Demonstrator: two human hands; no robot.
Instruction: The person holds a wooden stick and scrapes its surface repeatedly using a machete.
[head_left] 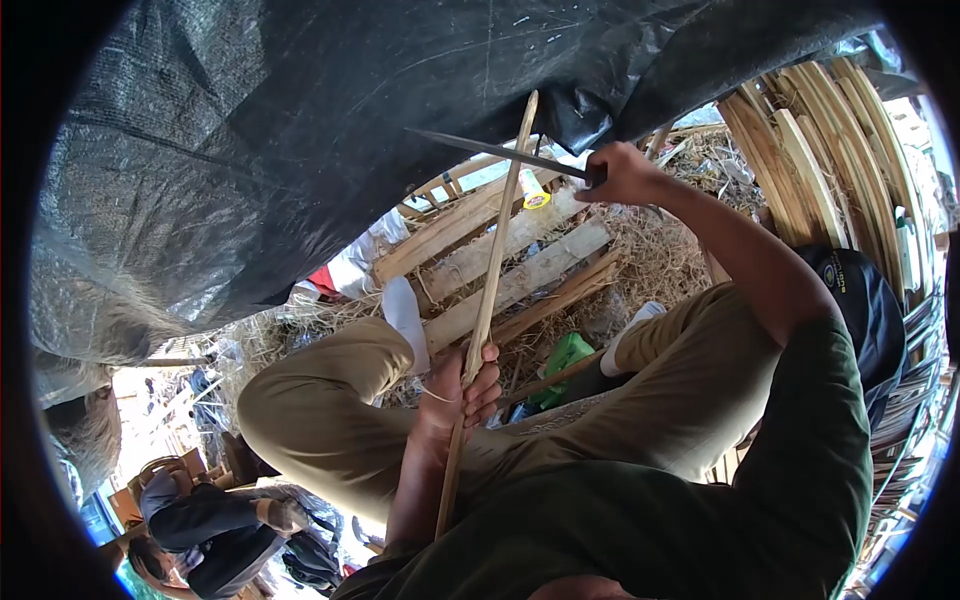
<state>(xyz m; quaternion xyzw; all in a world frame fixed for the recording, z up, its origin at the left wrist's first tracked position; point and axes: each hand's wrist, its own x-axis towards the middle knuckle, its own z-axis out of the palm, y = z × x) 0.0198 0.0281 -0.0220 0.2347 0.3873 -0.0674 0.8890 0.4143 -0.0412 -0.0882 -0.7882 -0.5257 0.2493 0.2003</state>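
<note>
A long pale split-wood or bamboo strip [496, 255] runs upright through the middle of the head view, its tapered tip near the black sheet. My left hand [462, 388] is wrapped round its lower part, and the lower end rests along my forearm. My right hand [622, 174], arm stretched out, is closed round the handle of a long narrow knife [465, 143]. The blade points left and crosses the strip near its upper end. Whether the edge touches the wood I cannot tell.
A black plastic sheet [300, 120] hangs overhead. Wooden slats [520, 265] lie on straw between my legs, with a yellow-labelled container [535, 192] and green plastic [565, 362]. Split wood strips [835, 150] and a black bag [855, 300] are at right. Another person [215, 530] sits lower left.
</note>
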